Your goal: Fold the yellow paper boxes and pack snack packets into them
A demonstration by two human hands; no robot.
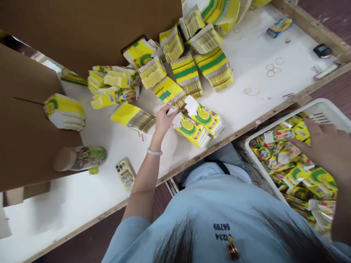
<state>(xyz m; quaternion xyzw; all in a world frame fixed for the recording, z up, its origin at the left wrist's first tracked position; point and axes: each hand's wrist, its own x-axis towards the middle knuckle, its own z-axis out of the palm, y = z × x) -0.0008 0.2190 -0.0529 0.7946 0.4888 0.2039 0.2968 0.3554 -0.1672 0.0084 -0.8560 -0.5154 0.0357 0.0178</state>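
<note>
My left hand, with a pale bangle at the wrist, pinches the white end flap of a flattened yellow-and-green carton on the white table. This carton tops a small stack, and a second small stack of cartons lies right beside it. Over the white plastic basket at the right is my right hand, slightly blurred, thumb and fingers apart and apparently holding nothing. Beneath it lie many filled-out yellow cartons, some with white flaps showing.
Bundles of flattened cartons cover the table's back. Folded cartons are heaped left of them. A phone and a jar lie on the left. Rubber bands, a blue box and a black object lie right.
</note>
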